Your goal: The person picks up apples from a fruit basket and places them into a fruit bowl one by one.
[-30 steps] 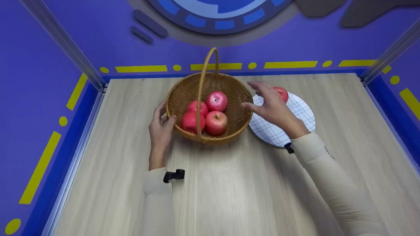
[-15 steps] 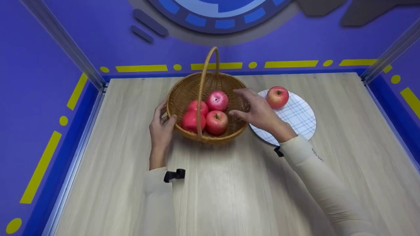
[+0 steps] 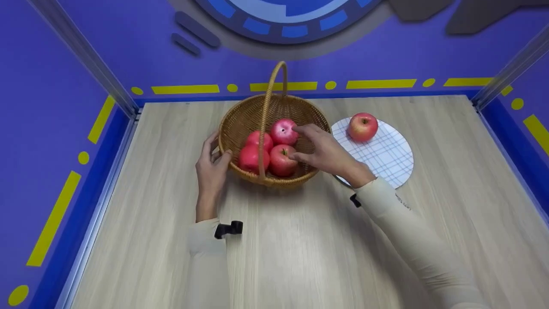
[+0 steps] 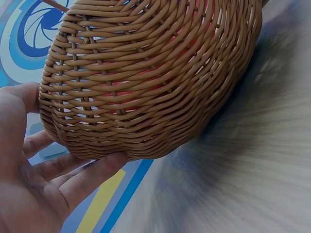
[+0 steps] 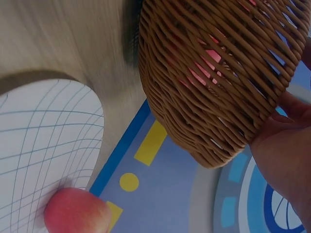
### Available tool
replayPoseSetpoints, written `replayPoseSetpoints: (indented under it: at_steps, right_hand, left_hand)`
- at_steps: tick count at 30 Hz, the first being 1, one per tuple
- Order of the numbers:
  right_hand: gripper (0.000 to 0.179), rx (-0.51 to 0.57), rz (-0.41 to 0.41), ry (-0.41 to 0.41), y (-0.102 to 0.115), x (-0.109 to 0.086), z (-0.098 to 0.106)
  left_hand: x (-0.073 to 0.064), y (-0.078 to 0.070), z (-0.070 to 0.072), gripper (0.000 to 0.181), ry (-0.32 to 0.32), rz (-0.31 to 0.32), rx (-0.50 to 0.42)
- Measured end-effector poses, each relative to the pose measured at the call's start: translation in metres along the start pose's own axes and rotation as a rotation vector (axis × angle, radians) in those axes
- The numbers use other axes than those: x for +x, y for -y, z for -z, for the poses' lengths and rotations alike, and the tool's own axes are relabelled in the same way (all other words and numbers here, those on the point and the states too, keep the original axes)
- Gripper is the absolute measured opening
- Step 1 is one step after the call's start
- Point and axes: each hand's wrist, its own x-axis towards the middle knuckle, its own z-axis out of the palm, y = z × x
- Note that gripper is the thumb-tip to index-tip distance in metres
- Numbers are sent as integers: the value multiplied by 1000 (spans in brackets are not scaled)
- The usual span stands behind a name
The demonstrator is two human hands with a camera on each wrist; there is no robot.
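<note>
A brown wicker basket point(image 3: 315, 116) with a tall arched handle holds several red apples, among them a front apple point(image 3: 282, 162) with a stem and a pinkish rear apple point(image 3: 283, 131). My left hand point(image 3: 212, 169) grips the basket's left side, thumb at the rim and fingers along the outer wall; the left wrist view shows these fingers point(image 4: 92, 174) against the weave. My right hand point(image 3: 328, 150) reaches over the right rim, thumb and fingers spread apart. Its thumb overlaps the front apple, its fingertips are at the rear apple. The right wrist view hides these fingertips behind the basket.
Right of the basket, a round plate point(image 3: 388, 159) with a blue checked pattern carries one red apple point(image 3: 363, 127). The wooden table point(image 3: 279, 253) is bounded by blue panels point(image 3: 128, 51) with yellow marks at the back and sides.
My right hand has moved left from over the plate into the basket above the apples, uncovering the apple on the plate. The left hand stays on the basket.
</note>
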Motion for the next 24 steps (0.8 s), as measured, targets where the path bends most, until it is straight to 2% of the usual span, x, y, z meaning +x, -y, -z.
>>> replayPoseSetpoints:
  at_steps: [10,18,24]
  right_hand:
    - [69,-67,-33,87,2,6,-8]
    - [62,-135,-29,116,2,9,-13]
    - [59,-167,-44,155,-1,10,-14]
  left_hand:
    - [0,-1,-1,59,-6,7,10]
    - [0,-2,-2,60,1,-10,-11]
    - [0,-8,-5,61,-3,-16,2]
